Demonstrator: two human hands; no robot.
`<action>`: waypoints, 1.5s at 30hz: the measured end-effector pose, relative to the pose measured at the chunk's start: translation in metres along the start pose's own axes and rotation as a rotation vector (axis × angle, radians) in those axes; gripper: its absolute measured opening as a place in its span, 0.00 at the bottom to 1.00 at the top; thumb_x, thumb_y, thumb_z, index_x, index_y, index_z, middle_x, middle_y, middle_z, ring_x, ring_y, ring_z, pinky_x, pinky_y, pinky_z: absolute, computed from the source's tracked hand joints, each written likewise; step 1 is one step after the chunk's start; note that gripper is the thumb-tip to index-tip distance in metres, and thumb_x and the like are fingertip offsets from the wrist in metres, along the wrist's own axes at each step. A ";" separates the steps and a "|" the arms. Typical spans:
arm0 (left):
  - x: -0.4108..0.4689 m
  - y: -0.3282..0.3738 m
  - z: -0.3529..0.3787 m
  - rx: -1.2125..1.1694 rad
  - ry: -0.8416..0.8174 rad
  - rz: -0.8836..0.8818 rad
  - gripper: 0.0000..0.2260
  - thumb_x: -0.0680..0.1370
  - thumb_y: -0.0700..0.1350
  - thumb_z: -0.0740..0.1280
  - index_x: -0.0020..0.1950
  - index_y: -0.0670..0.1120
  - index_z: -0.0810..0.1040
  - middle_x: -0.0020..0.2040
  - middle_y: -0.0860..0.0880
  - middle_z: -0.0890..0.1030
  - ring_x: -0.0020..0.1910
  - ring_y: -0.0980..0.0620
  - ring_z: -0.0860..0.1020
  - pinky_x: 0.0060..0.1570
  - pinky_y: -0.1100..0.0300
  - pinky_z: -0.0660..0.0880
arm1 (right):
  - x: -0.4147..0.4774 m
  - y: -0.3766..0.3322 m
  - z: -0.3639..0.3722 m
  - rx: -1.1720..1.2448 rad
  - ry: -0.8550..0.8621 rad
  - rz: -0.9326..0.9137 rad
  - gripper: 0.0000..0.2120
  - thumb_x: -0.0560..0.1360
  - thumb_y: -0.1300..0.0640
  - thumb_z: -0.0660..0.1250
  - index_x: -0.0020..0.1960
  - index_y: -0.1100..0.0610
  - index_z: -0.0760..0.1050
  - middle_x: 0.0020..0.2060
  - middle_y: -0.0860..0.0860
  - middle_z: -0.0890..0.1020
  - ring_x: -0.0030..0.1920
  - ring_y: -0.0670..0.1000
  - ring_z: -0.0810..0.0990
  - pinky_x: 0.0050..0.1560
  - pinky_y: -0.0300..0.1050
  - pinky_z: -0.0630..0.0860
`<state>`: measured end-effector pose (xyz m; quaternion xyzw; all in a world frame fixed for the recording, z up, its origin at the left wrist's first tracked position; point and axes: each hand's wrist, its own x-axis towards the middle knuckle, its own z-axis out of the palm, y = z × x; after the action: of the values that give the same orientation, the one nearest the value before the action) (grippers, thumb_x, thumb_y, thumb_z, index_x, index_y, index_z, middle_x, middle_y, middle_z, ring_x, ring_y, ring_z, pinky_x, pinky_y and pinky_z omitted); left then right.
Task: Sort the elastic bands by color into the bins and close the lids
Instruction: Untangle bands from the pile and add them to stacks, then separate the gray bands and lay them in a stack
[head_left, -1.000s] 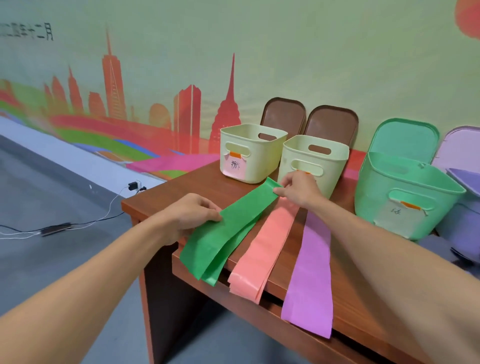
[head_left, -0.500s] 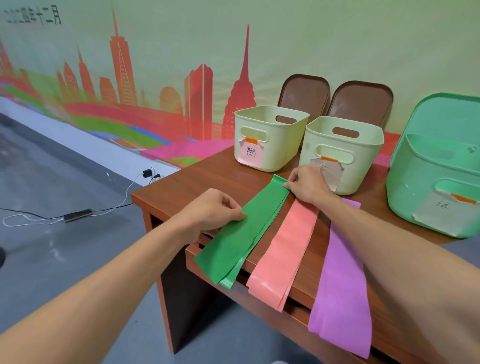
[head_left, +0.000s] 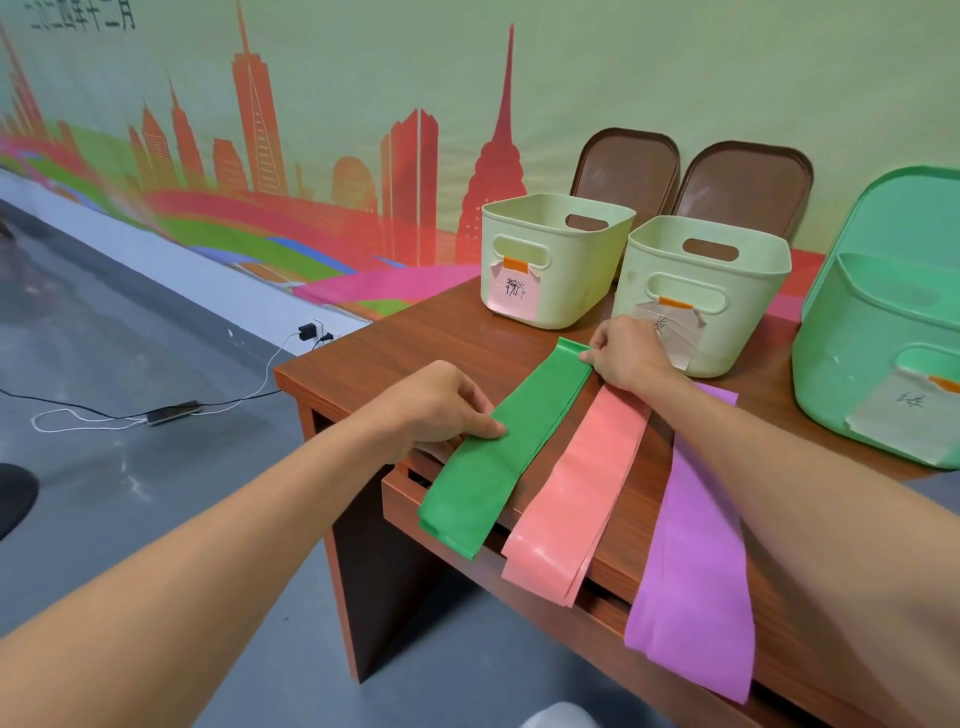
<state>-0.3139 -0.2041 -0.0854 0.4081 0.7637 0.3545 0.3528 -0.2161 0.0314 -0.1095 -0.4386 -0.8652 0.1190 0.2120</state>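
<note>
While right fingers (head_left: 592, 356) pinch its end, left fingers (head_left: 485, 427) pinch green band (head_left: 524, 436).

2 arms extended forward, left hand (head_left: 441, 405) pinching green band (head_left: 498, 467) edge, right hand (head_left: 631, 353) pinching its far end

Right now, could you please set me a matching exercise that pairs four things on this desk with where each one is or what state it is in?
Things:
1. green band
2. pink band
3. purple band
4. brown lids

Places or states:
A. propped upright behind the cream bins
B. middle of the three bands
C. pinched by the left hand and the right hand
D. rightmost band, nearest the green bin

Pairs: 1-C, 2-B, 3-D, 4-A.
</note>
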 end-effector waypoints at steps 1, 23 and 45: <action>0.000 0.000 0.001 0.047 0.017 0.010 0.07 0.74 0.43 0.71 0.49 0.42 0.80 0.44 0.46 0.84 0.39 0.53 0.83 0.34 0.61 0.81 | 0.001 0.000 0.001 -0.013 0.004 0.000 0.07 0.73 0.55 0.71 0.46 0.59 0.80 0.47 0.57 0.82 0.49 0.55 0.78 0.43 0.44 0.70; -0.009 0.044 0.061 0.401 0.286 0.542 0.08 0.73 0.39 0.65 0.48 0.51 0.78 0.42 0.53 0.73 0.42 0.54 0.72 0.45 0.59 0.69 | -0.070 0.048 -0.127 -0.265 -0.291 -0.307 0.04 0.74 0.57 0.68 0.46 0.55 0.81 0.43 0.49 0.83 0.45 0.48 0.79 0.45 0.39 0.71; 0.013 0.136 0.269 0.392 0.230 0.384 0.16 0.74 0.52 0.63 0.58 0.47 0.68 0.58 0.44 0.78 0.58 0.40 0.76 0.53 0.51 0.72 | -0.184 0.189 -0.216 -0.123 -0.079 0.000 0.02 0.74 0.55 0.70 0.44 0.52 0.81 0.35 0.44 0.81 0.35 0.40 0.76 0.34 0.23 0.69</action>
<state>-0.0458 -0.0681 -0.1104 0.5625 0.7616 0.3044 0.1047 0.1163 -0.0022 -0.0412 -0.4459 -0.8785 0.0830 0.1502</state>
